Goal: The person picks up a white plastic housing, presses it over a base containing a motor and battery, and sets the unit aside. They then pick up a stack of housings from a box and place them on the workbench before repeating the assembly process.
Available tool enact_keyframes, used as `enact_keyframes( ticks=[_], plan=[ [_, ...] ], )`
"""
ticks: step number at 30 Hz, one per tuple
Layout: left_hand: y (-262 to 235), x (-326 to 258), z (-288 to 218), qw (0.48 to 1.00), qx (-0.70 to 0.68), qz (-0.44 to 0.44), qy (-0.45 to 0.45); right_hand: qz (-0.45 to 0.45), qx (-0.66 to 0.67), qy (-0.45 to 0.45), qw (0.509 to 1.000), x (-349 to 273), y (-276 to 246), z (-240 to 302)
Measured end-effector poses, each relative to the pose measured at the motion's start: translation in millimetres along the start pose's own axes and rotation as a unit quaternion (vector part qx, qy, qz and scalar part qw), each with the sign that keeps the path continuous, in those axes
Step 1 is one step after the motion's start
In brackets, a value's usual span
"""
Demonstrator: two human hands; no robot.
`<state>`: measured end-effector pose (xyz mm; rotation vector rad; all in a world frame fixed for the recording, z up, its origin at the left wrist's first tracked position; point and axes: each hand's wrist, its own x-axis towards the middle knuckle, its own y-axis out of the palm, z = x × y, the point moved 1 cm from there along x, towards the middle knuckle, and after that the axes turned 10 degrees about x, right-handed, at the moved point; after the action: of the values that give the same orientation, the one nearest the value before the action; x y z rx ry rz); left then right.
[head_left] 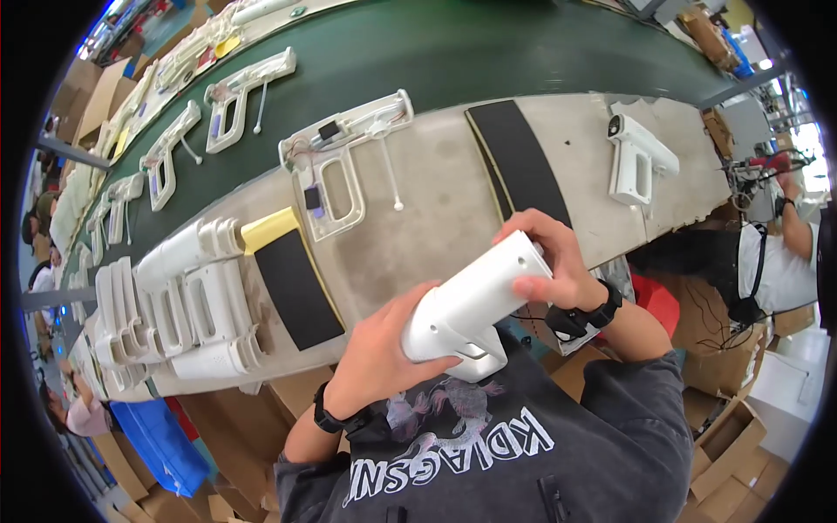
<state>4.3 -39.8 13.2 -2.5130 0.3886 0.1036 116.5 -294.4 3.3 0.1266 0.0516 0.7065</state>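
A pale beige worktop [427,187] curves across the scene, with a smooth dark green belt-like surface [506,52] along its far side. On the worktop's left part, near its close edge, white curved plastic shells with looped handles [228,296] are packed in a row, some overlapping. Just right of them lies a black rectangular pad with a yellow flap [299,288]. Beyond it sits a white pistol-shaped plastic half-housing with exposed wires [356,196], and similar uncovered white half-housings [216,131] stand in line on the green surface. A second black pad with a yellowish edge [523,157] runs toward the right hand [558,266], which hides part of its near end. Farther right lies a closed white pistol-shaped device with a looped handle [649,148], well apart from both hands. A blue plastic bin [161,444] is at lower left, and a co-worker in a white top [780,270] is at the right edge.

The white rounded plastic housing with a looped handle [471,296] is held tilted between both hands, before the dark printed shirt [523,436]. The left hand [379,353] is clamped around its lower-left end; the right hand grips its upper-right end, thumb on the screw-holed face.
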Motion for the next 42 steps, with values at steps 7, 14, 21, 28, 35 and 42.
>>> enact_keyframes(
  ticks=[7,14,21,28,35,42],
  plan=[
    [-45.1,40.8,51.3,0.949,0.08,-0.297,-0.063,-0.334,0.198,-0.041,0.921,-19.0,-143.4,8.7],
    [-44.0,95.7,109.6,0.913,0.242,-0.309,-0.116,-0.549,0.158,-0.14,0.809,-93.9,-373.9,21.8],
    [-36.0,107.7,128.7,0.905,0.25,-0.307,-0.154,-0.651,0.183,-0.095,0.73,-136.3,-504.0,-37.1],
    [-37.3,115.9,133.1,0.891,0.242,-0.368,-0.11,-0.651,0.094,0.007,0.753,-164.4,-556.3,-97.8],
    [-20.0,70.0,78.6,0.914,0.123,-0.355,-0.15,-0.686,-0.344,-0.008,0.641,-194.8,-552.9,-46.1],
    [42.8,29.5,79.4,0.909,0.138,-0.364,-0.148,-0.46,-0.145,-0.178,0.858,-5.5,-225.2,25.1]
  ],
)
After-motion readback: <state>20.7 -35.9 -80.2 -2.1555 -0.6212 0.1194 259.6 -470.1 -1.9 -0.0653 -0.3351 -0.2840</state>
